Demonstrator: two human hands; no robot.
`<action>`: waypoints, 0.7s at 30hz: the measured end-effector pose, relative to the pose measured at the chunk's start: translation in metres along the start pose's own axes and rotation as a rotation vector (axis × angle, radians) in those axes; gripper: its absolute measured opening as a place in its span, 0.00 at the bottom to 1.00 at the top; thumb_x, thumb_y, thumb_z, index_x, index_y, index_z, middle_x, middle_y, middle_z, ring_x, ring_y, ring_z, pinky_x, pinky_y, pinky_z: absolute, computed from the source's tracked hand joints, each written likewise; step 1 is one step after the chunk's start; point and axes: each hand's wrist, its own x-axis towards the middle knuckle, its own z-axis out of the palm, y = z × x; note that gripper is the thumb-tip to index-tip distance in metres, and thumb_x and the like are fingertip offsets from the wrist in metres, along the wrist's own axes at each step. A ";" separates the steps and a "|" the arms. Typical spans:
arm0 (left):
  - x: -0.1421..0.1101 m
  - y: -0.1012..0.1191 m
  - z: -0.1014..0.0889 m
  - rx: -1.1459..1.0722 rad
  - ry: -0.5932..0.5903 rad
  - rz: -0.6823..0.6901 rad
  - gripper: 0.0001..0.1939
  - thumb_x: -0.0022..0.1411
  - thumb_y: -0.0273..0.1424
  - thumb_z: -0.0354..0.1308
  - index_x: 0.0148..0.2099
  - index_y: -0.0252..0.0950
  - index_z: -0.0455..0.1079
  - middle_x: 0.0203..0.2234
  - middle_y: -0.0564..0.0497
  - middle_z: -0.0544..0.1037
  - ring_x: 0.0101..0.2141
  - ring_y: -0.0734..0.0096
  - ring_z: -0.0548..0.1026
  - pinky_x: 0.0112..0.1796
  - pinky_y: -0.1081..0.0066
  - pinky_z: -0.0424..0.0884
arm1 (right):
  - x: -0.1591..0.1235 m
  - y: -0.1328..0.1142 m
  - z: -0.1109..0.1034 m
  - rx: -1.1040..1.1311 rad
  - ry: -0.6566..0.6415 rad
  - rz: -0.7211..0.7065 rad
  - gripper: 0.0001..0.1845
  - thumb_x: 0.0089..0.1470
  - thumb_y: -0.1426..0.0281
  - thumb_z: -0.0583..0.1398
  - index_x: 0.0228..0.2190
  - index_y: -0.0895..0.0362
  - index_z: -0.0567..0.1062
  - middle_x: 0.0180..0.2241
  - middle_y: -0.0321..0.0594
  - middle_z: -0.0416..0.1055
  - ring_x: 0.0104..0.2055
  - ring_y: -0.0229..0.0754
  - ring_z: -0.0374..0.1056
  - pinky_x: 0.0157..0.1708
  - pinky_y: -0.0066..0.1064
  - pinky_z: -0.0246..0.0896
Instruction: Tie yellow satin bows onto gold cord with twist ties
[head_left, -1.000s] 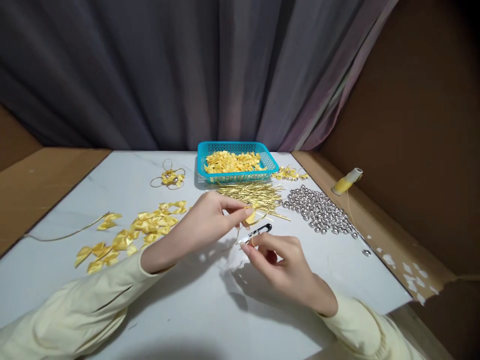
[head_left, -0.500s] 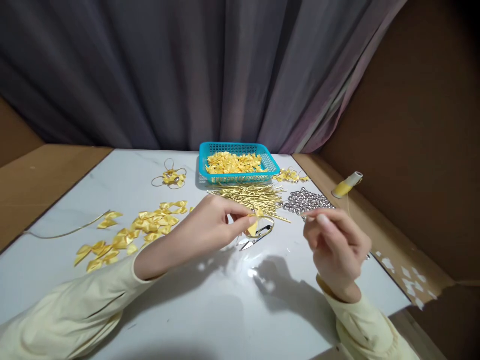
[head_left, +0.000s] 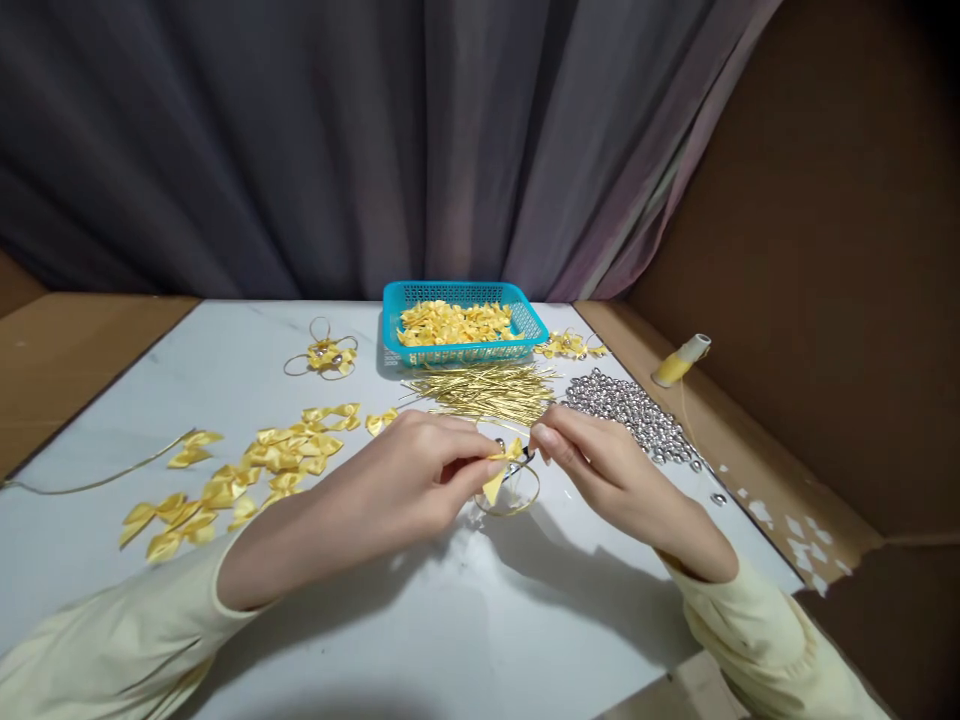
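Pinching a yellow bow (head_left: 493, 484) between thumb and fingers, the left hand (head_left: 420, 470) supported the workpiece above the middle of the desk (head_left: 375, 630), with a gold wire loop (head_left: 517, 513) hanging beside the bow. The right hand (head_left: 622, 470) was positioned just beside it, thumb and fingertips drawn together; whether they gripped a wire end or a thread could not be determined. Small snips (head_left: 528, 455) lay partly hidden behind the workpiece. The step in hand appeared to be securing the wire at the bow. The next move seemed to call for a firm left-hand pinch and light, even tension from the right, so that the loop kept its shape and the bow did not twist. Stock was arranged around the work: a blue basket (head_left: 480, 350) of bows near the far edge, gold wires (head_left: 491, 390) directly in front of it, silver beads (head_left: 637, 415) along the right edge, and loose bows (head_left: 281, 450) toward the left edge. One looped assembly (head_left: 332, 355) lay left of the basket, near the far left corner; further bow pieces (head_left: 571, 345) lay near the far right corner. A thread spool (head_left: 681, 360) stood beyond the right edge.
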 end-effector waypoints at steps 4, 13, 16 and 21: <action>-0.002 0.001 -0.001 0.039 -0.013 0.056 0.12 0.62 0.26 0.48 0.32 0.34 0.72 0.20 0.53 0.71 0.23 0.74 0.67 0.26 0.74 0.59 | -0.002 0.000 0.001 0.204 0.015 0.030 0.09 0.62 0.68 0.47 0.38 0.57 0.64 0.37 0.41 0.65 0.40 0.38 0.61 0.40 0.31 0.55; -0.007 0.006 -0.010 0.024 -0.110 0.153 0.11 0.63 0.24 0.46 0.38 0.35 0.70 0.25 0.52 0.70 0.28 0.73 0.67 0.30 0.73 0.59 | -0.004 0.019 0.010 1.000 -0.313 0.230 0.17 0.55 0.60 0.56 0.42 0.55 0.57 0.27 0.34 0.65 0.28 0.34 0.63 0.29 0.29 0.59; -0.007 0.005 -0.010 0.063 -0.133 0.141 0.12 0.63 0.24 0.45 0.35 0.34 0.70 0.23 0.52 0.68 0.27 0.73 0.66 0.29 0.72 0.58 | -0.006 0.018 0.005 1.037 -0.259 0.265 0.17 0.52 0.67 0.60 0.40 0.55 0.59 0.24 0.30 0.62 0.22 0.31 0.58 0.20 0.22 0.52; -0.006 0.005 -0.010 0.067 -0.107 0.151 0.11 0.64 0.25 0.46 0.37 0.33 0.70 0.23 0.52 0.68 0.26 0.73 0.65 0.29 0.72 0.58 | -0.011 0.013 -0.004 1.045 -0.204 0.272 0.13 0.54 0.71 0.58 0.40 0.56 0.62 0.22 0.29 0.59 0.21 0.30 0.54 0.17 0.21 0.45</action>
